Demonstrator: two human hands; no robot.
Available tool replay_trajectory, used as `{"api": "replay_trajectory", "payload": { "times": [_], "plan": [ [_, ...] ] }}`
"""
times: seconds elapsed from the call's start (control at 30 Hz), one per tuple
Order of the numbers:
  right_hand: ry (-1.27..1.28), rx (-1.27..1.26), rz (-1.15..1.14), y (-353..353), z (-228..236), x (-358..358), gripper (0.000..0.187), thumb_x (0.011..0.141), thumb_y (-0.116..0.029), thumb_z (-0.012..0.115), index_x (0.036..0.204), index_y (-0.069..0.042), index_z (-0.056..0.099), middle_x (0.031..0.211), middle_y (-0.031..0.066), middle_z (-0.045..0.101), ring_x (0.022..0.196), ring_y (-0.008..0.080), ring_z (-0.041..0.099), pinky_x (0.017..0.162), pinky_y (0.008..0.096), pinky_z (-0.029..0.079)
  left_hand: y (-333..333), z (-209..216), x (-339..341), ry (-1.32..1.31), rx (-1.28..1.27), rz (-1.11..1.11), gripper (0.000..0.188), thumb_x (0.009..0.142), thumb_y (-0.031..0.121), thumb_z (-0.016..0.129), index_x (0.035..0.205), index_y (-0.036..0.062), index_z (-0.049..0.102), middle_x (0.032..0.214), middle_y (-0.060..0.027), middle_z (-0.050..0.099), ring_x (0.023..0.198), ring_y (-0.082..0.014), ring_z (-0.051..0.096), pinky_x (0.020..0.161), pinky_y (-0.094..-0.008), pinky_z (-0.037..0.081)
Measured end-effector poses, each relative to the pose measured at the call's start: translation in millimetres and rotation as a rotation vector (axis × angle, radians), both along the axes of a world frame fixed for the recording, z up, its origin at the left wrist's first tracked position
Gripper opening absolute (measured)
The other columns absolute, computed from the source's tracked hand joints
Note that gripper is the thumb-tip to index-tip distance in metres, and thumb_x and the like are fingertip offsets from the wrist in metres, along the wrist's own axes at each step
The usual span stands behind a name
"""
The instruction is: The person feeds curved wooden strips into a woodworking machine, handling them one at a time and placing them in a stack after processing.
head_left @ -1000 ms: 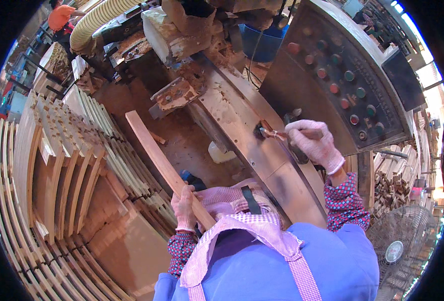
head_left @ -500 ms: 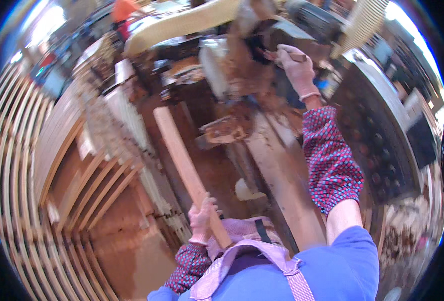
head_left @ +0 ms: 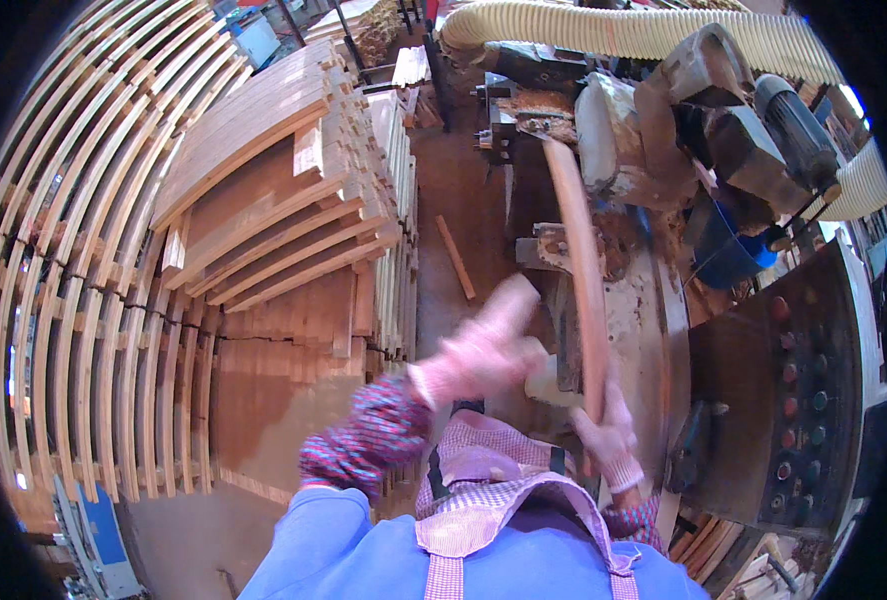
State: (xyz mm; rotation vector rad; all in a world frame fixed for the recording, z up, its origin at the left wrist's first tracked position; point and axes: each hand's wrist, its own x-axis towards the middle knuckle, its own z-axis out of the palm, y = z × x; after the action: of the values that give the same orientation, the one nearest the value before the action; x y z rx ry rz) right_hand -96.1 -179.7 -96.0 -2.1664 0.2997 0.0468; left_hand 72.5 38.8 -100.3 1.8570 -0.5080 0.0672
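Clearly the big pile of slats [head_left: 153, 440] dominates, curved lengths layered in rows down the person's left. Against it, a stack of boards [head_left: 263, 120], bowed and overlapping, sitting higher. To the person's right, a dark control box [head_left: 723, 400] with rows of buttons. Between, running away from the body, a machine bed [head_left: 643, 310], dusty. Beyond it a ribbed cream hose [head_left: 613, 30] lies across; a blue bucket [head_left: 753, 250] sits nearer, by the control box.

Main piece: one wooden strip [head_left: 585, 270], slightly curved, raised in front of the body, lower end by the apron [head_left: 488, 440], upper end pointing away toward the far part of the machine. Whether it touches anything there, cannot tell.

Right hand [head_left: 608, 435], gloved, closed round the strip near its lower end. Left hand [head_left: 488, 345], gloved, blurred, apart from the strip; fingers stretched out, thumb spread, nothing seen in the grip.

Progress, as judged: much wood lies stacked at the left, while this strip is in hand, not set down. Its finish is too blurred to read, so work left on it is uncertain.

Smallest: a loose stick [head_left: 454, 257] on the brown floor [head_left: 448, 200].
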Motion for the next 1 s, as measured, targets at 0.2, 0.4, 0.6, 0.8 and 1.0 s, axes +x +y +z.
{"api": "replay_trajectory", "payload": {
  "times": [0.2, 0.4, 0.6, 0.8, 1.0],
  "plan": [
    [0.116, -0.588, -0.078, -63, -75, -201, 0.073, 0.083, -0.019, 0.063, 0.145, 0.004, 0.033, 0.143, 0.0298, 0.04, 0.128, 0.0445, 0.045, 0.107, 0.0466, 0.038, 219, 102, 194, -0.3, 0.731, 0.919, 0.054, 0.096, 0.039, 0.05, 0.139, 0.0071, 0.044, 0.13, -0.0106, 0.057, 0.124, -0.0271, 0.051, 0.11, -0.0426, 0.031],
    [0.14, -0.91, -0.157, -69, -114, -170, 0.056, 0.089, -0.026, 0.056, 0.135, 0.004, 0.046, 0.141, 0.0272, 0.043, 0.13, 0.0436, 0.042, 0.111, 0.0529, 0.03, 417, 60, 329, 0.116, 1.118, 0.921, 0.054, 0.09, 0.025, 0.056, 0.139, 0.0089, 0.043, 0.132, -0.0148, 0.056, 0.122, -0.0289, 0.052, 0.108, -0.0412, 0.034],
    [-0.005, -1.035, -0.208, -130, -121, 26, 0.045, 0.094, -0.025, 0.05, 0.133, -0.002, 0.049, 0.142, 0.0194, 0.044, 0.127, 0.0417, 0.044, 0.108, 0.0513, 0.034, 457, 23, 381, 0.055, 0.342, 1.171, 0.059, 0.084, 0.004, 0.062, 0.139, 0.0106, 0.044, 0.128, -0.0214, 0.057, 0.113, -0.0304, 0.057, 0.098, -0.0391, 0.046],
    [-0.143, -0.667, -0.248, -152, -117, 136, 0.05, 0.092, -0.024, 0.052, 0.137, -0.004, 0.044, 0.14, 0.0207, 0.044, 0.131, 0.0393, 0.04, 0.11, 0.0464, 0.032, 286, 102, 186, 0.081, -0.659, 0.756, 0.039, 0.09, 0.029, 0.056, 0.123, 0.0078, 0.054, 0.113, -0.0106, 0.059, 0.103, -0.0258, 0.06, 0.089, -0.0366, 0.05],
    [-0.387, 0.61, 0.23, -7, 4, 100, 0.05, 0.091, -0.017, 0.066, 0.136, -0.002, 0.051, 0.138, 0.0156, 0.054, 0.128, 0.0232, 0.05, 0.107, 0.0363, 0.039, 64, 88, -23, 0.081, -0.49, 0.446, 0.05, 0.094, 0.041, 0.051, 0.126, 0.0039, 0.048, 0.104, -0.0067, 0.054, 0.087, -0.0152, 0.054, 0.086, -0.0303, 0.044]
  ]
}}
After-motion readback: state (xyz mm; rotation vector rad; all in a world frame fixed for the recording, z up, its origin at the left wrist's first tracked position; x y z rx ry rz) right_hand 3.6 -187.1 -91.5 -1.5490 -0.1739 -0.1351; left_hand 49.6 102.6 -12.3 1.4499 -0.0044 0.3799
